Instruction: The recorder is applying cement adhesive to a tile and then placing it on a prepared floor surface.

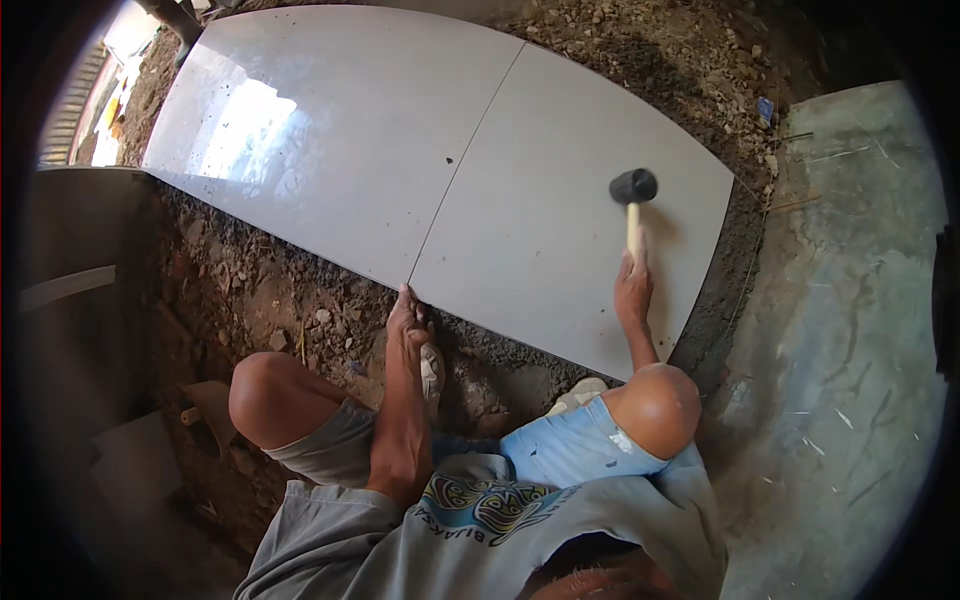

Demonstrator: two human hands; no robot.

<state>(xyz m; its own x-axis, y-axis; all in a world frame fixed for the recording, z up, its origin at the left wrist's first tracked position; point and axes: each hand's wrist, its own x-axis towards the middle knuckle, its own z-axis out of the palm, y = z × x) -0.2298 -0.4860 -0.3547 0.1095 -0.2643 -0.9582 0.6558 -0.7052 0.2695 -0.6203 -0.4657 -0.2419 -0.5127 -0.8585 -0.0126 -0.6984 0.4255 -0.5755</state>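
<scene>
In my right hand (pixel 634 285) is a rubber mallet (pixel 633 187) with a black head and a pale wooden handle, the fingers closed around the handle. Its head is over the right-hand floor tile (pixel 560 225), where it casts a shadow. My left hand (pixel 407 318) holds nothing that shows; a fingertip touches the near edge at the seam between this tile and the left-hand tile (pixel 350 130), with some other fingers bent. Both tiles are large, pale and glossy, lying side by side with a thin joint. Small dark crumbs dot their surfaces.
Dark wet mortar (pixel 705 320) shows along the right tile edge, with a thin string (pixel 752 262) stretched nearby. A grey concrete slab (pixel 840 300) runs along the right. Rubble and soil (pixel 265 275) lie between my knees and the tiles, and more beyond the far edge.
</scene>
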